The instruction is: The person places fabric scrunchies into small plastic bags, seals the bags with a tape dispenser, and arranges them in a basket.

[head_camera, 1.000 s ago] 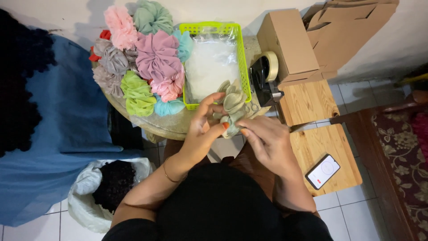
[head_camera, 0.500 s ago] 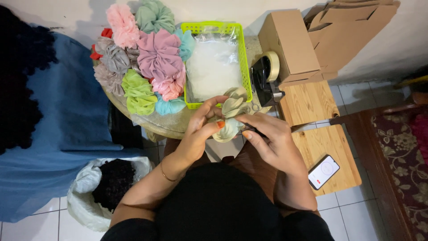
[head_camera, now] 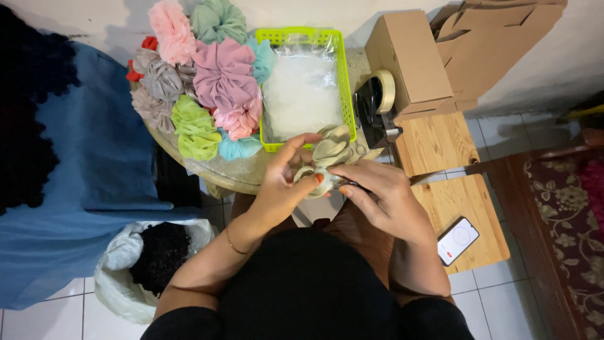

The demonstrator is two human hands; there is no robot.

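A pale beige fabric scrunchie (head_camera: 328,153) is bunched between both hands, just in front of the lime green basket (head_camera: 346,88). My left hand (head_camera: 281,184) pinches its lower part with thumb and fingers. My right hand (head_camera: 384,200) grips it from the right side; a dark item peeks out under the fingers, too hidden to tell what it is. Both hands hover over the edge of the round table (head_camera: 233,174).
A heap of coloured scrunchies (head_camera: 207,82) lies left of the basket, which holds clear plastic bags. A tape dispenser (head_camera: 376,107), cardboard boxes (head_camera: 409,56), wooden stools (head_camera: 465,208) with a phone (head_camera: 458,240), and a white bag of dark fabric (head_camera: 151,258) surround me.
The scrunchie has been gathered tighter between my hands and drawn slightly down toward me; my left fingers have shifted from spread to pinching.
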